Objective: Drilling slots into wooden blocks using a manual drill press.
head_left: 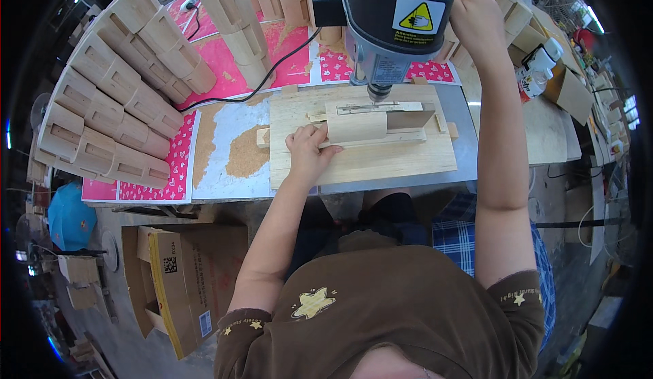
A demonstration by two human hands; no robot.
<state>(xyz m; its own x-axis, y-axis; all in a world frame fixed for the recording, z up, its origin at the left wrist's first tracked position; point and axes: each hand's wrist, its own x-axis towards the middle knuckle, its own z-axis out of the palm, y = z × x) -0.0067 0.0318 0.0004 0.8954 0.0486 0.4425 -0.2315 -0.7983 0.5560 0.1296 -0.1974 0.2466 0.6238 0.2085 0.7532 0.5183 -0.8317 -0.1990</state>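
Observation:
My left hand (309, 151) grips the left end of a pale, curved wooden block (356, 126), its thumb along the near side and its fingers over the end. The block lies in a wooden jig on a flat board (381, 165). A slotted strip (377, 108) lies along its upper side, and a dark flat plate (408, 119) juts out at its right. Just above hangs the chuck (379, 92) of a dark blue drill press (401, 5). Raised at the machine's right side, my right hand (479, 15) is closed, its grip mostly hidden behind the housing.
Rows of rounded, recessed wooden pieces (112, 110) stand at the left, with another wooden column (238, 29) behind. A black cable (265, 80) crosses the table. Bottles (537, 73) stand at the right. A cardboard box (194, 277) sits on the floor at left.

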